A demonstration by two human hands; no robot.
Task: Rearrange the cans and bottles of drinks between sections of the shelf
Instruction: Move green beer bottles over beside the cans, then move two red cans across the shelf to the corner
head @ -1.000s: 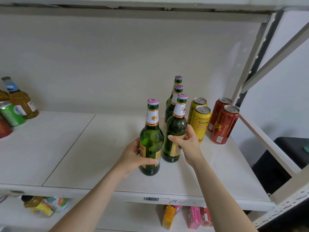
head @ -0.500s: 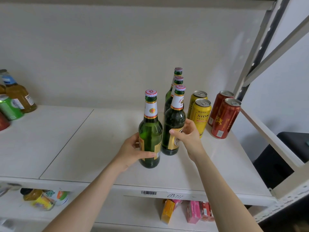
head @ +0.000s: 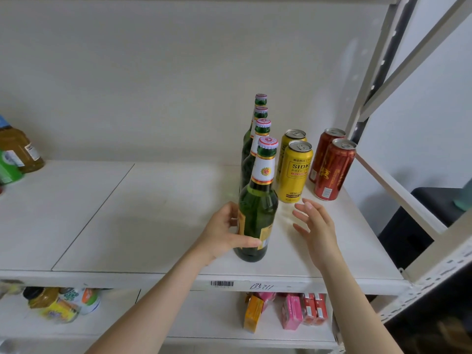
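So the left hand is wrapping around the lower body of the front green bottle, thumb across the label, fingers behind it. The bottle is standing upright on the shelf board, at the front of a single-file line with 3 more green bottles right behind it. The right hand is hovering just to the right of that bottle, fingers spread wide, palm facing it, holding nothing and not touching the glass.

Past the right hand's fingertips the 2 yellow cans are sitting near the bottles, and the 2 red cans are standing further right by the upright post.

My read: this is the lining-up step, with the front bottle being seated into its row. Whether it's fully settled on the board I can't tell for sure. Next move probably calls for easing the left grip off without tipping the tall bottle, then reaching for another drink. The left side of the board beyond the left hand is looking like open room.
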